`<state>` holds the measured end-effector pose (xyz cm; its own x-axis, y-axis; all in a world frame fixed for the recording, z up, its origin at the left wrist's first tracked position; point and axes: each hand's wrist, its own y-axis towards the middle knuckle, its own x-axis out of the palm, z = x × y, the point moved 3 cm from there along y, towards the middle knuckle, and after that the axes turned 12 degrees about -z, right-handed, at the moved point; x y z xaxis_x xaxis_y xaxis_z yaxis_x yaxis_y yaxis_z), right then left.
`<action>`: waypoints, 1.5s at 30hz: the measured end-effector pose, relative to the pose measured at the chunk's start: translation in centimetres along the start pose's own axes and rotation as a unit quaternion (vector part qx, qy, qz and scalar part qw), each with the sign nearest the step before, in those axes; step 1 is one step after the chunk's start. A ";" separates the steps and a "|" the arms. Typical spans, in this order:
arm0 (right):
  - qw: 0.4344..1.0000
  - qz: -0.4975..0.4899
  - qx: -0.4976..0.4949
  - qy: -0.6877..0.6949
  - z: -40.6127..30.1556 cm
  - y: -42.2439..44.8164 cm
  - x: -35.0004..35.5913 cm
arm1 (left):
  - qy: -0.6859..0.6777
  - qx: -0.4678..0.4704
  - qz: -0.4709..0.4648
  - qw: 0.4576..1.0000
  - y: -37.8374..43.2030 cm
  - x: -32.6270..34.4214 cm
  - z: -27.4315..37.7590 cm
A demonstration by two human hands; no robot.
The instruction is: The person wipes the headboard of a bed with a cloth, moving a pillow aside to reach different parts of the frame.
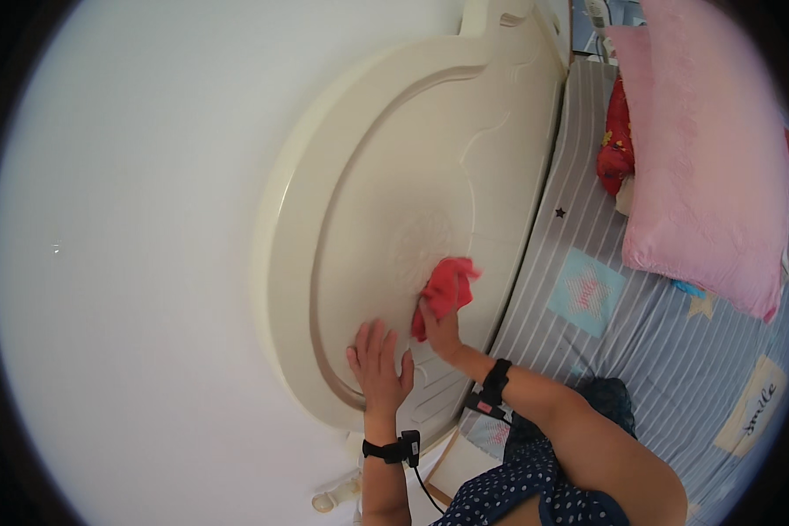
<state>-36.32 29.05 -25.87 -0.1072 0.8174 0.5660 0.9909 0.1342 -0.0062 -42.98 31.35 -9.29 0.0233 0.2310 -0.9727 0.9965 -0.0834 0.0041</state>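
Note:
A cream headboard (381,197) with a curved raised rim and a carved round ornament (424,246) rises in front of me. My right hand (444,332) grips a crumpled red cloth (448,289) and presses it to the panel, just below the ornament in the picture. Part of the cloth is blurred, and its underside is hidden. Flat against the same panel, nearer its lower rim, rests my left hand (382,368). Its fingers are spread and nothing is in it.
A bed with a grey striped sheet (532,283) borders the headboard on the right. Pink pillows (710,158) are piled there beside a red patterned item (615,148). White wall (138,263) fills the left. Cabled black bands (411,448) circle both wrists.

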 end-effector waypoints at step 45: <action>0.794 -0.340 -0.357 -0.356 -0.3 -11.3 4.6 | -0.039 0.003 0.281 0.959 -8.8 -7.6 -0.1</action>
<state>-47.98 31.13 -22.93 -0.4041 0.8349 -0.3737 0.4502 0.5372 0.7132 -51.94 30.41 -1.86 0.5506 0.0749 -0.8314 0.8276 -0.1792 0.5319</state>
